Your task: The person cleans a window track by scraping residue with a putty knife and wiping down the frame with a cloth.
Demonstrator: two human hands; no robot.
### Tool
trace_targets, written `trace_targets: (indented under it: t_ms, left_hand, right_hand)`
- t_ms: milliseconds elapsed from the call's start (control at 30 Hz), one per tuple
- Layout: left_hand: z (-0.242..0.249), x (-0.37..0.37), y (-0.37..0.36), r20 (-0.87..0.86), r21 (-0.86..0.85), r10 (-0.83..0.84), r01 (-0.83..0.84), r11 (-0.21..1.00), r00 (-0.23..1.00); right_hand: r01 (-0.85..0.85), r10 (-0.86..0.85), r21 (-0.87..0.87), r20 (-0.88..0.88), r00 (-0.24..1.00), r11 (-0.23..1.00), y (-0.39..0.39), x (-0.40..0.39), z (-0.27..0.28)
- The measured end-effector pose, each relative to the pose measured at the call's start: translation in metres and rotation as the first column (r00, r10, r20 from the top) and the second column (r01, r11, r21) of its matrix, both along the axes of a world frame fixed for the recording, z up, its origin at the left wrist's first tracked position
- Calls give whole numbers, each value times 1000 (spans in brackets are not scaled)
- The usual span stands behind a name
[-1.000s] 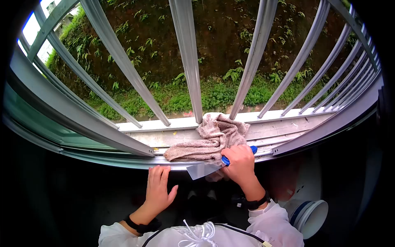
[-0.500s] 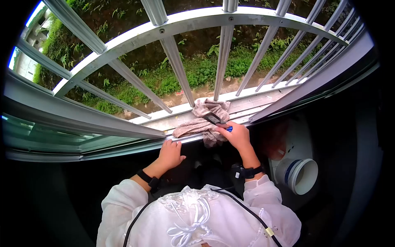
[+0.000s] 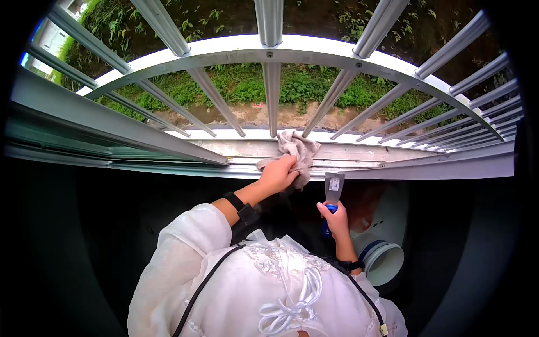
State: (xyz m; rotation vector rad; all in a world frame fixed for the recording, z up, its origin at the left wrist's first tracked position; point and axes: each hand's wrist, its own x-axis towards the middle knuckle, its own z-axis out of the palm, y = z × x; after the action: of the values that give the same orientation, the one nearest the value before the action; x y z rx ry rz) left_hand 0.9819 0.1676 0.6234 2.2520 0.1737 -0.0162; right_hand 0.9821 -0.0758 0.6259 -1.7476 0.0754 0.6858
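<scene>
Left hand (image 3: 276, 175) now on cloth (image 3: 300, 148), most of it beyond the fingers (image 3: 288, 163)

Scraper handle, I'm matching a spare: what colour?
The scraper handle is blue, clearest in head view.

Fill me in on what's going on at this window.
Someone in a white top is at a barred window, both hands occupied. The left hand grips a crumpled rag lying on the windowsill. The right hand holds a blue-handled scraper, its blade pointing toward the window, apart from the rag. A white bucket is beside the right forearm.
</scene>
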Motion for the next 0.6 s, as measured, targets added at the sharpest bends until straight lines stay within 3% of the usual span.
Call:
trace_targets:
  t_ms: [33, 133, 167, 233, 300, 400, 433, 533, 600]
  left_hand:
    - [25, -2, -1, -1, 3, 18, -18, 1000, 1000]
    - [52, -11, 0, 127, -449, -27, 82, 890, 992]
    - [52, -14, -4, 128, -449, -14, 71, 891, 992]
    - [52, -20, -13, 0, -860, 113, -57, 506, 994]
    - [59, -23, -19, 8, -870, 127, -56, 491, 992]
    - [67, -23, -28, -49, -924, 391, -191, 331, 919]
    - [72, -22, -26, -51, -925, 407, -197, 326, 912]
    - [77, -20, -11, 125, -862, 733, -292, 414, 669]
    - [66, -25, 4, 295, -776, 791, -349, 526, 536]
  right_hand:
    - [29, -30, 31, 13, 999, 999, -5, 6, 5]
    - [22, -37, 155, 96, 995, 988, -16, 21, 8]
    - [-6, -14, 209, 95, 995, 978, -20, 26, 6]
    - [-56, 38, 240, 79, 996, 969, -18, 34, 7]
    - [-103, 90, 269, 59, 994, 958, -10, 40, 12]
    - [-203, 194, 181, 69, 979, 962, 2, 43, 21]
    - [-220, 211, 179, 68, 975, 959, 5, 45, 24]
    - [-316, 315, 96, 23, 949, 944, 17, 52, 31]
    - [-436, 434, 37, 56, 899, 899, 30, 55, 31]
